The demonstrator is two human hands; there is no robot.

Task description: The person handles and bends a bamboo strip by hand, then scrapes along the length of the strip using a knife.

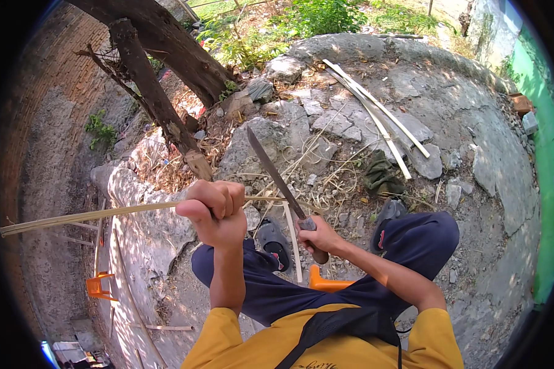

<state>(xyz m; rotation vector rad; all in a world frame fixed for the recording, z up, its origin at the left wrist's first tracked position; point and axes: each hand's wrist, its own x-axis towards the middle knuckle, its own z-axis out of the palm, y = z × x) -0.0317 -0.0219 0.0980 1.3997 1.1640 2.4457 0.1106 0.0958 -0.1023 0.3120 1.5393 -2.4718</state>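
My left hand [216,209] is closed in a fist around a long, thin bamboo strip [98,215]. Most of the strip sticks out to the left, and a shorter end reaches right, to just by the blade. With my right hand [321,236] I grip the handle of a machete [273,171], its dark blade slanting up and to the left. Whether the blade touches the strip I cannot tell. Another pale bamboo slat [292,243] slants down between my legs, close to the machete handle.
Split bamboo slats [375,111] lie on the broken concrete ahead. Thin bamboo shavings [308,154] and a dark crumpled cloth [383,174] lie nearer my feet. A tree trunk [166,52] leans at the far left. An orange stool [326,281] shows beneath me; an orange chair [100,286] stands left.
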